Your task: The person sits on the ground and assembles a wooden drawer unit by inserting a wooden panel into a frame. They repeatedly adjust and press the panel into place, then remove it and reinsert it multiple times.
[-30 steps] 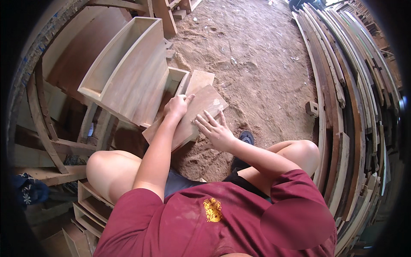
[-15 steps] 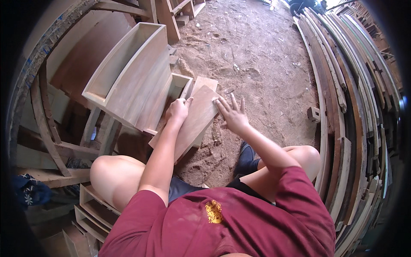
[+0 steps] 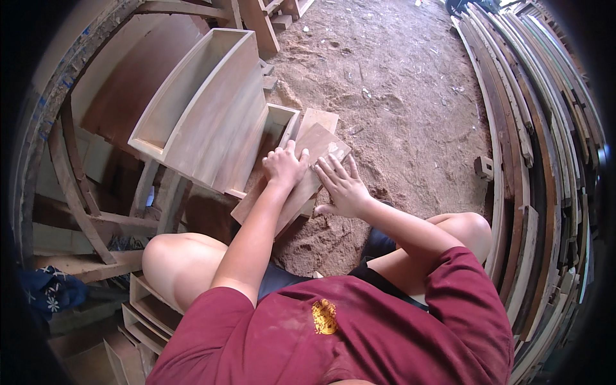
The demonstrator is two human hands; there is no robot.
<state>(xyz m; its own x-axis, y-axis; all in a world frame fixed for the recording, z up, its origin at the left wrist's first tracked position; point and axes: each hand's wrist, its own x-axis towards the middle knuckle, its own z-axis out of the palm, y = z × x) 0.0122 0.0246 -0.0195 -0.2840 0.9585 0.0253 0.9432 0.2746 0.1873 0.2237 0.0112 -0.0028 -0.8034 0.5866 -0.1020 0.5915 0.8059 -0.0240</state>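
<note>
A flat brown wooden board lies slantwise in front of me, with a pale smear near its far end. My left hand is closed over the board's left edge, fingers bent. Against the right edge rests my right hand, its fingers spread and fingertips touching the board. A lighter wooden piece shows from under the far end. Just left of the board is a small open wooden box, partly hidden by a larger drawer-like wooden box tilted on its side.
Sawdust-covered ground stretches ahead. A long stack of planks runs along the right, with a small wood block beside it. Wooden frames stand at left; more drawer-like boxes sit by my left knee.
The board's far end has turned or shifted slightly, and its pale smear now shows. My left hand has moved a little along the edge; my right hand lies lower and flatter.
</note>
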